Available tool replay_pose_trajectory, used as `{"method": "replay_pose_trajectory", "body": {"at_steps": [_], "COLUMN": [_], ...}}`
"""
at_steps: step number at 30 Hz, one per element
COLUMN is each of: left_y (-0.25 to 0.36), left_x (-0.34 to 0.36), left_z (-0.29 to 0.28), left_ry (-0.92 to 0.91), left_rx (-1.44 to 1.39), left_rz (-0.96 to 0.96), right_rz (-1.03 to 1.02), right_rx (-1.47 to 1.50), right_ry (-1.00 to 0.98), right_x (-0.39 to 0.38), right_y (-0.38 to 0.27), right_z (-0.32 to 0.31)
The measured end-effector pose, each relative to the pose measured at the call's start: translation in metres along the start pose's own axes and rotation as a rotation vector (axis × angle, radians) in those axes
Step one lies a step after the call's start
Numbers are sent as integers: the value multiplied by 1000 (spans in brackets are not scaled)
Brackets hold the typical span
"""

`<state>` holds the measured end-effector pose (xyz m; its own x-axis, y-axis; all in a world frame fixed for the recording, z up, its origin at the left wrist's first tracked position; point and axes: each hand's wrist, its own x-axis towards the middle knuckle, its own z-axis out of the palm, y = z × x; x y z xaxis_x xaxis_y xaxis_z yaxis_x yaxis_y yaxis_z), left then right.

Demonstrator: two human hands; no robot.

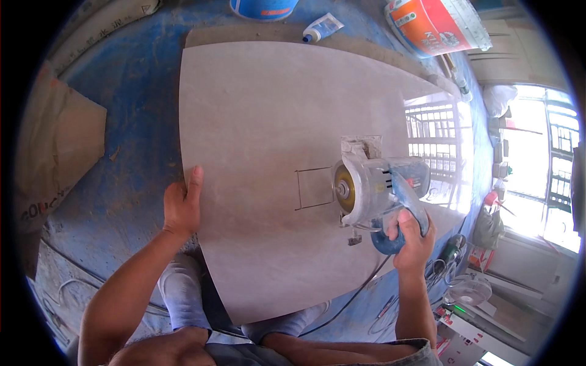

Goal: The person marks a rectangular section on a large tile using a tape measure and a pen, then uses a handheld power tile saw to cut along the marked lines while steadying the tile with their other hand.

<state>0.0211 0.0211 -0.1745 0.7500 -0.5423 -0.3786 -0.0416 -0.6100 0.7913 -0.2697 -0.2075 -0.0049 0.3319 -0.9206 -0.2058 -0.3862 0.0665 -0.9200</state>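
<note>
A large pale, glossy tile (pixel 268 110) lies flat in the middle. My left hand (pixel 183 201) grips its left edge, thumb on top and fingers curled at the rim. My right hand (pixel 410 241) is closed round the blue handle of a hand-held circular saw (pixel 372 186), which rests on the right half of the tile with its yellowish blade facing left. A thin rectangle outline (pixel 297 189) is marked on the tile just left of the blade. A cord runs down from the saw beyond the tile's lower edge.
A blue bucket (pixel 262 6), white tube (pixel 323 27) and orange-and-white bucket (pixel 436 24) stand or lie beyond the tile. Paper sheeting (pixel 61 140) lies left on the blue floor (pixel 137 73). My feet (pixel 183 287) are at the lower edge. Bags, cords and tools line the bright right side.
</note>
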Motion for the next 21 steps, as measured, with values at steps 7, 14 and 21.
{"method": "replay_pose_trajectory", "body": {"at_steps": [7,14,21], "left_y": [1,-5,2], "left_x": [4,9,5], "left_z": [9,8,7], "left_ry": [91,44,41], "left_rx": [-44,-7,-18], "left_rz": [72,51,65], "right_rz": [-6,-9,-33], "right_rx": [-28,-76,-100], "right_ry": [-13,-11,3], "right_x": [1,-2,-1], "right_y": [0,-2,-3], "right_z": [-1,-1,3]}}
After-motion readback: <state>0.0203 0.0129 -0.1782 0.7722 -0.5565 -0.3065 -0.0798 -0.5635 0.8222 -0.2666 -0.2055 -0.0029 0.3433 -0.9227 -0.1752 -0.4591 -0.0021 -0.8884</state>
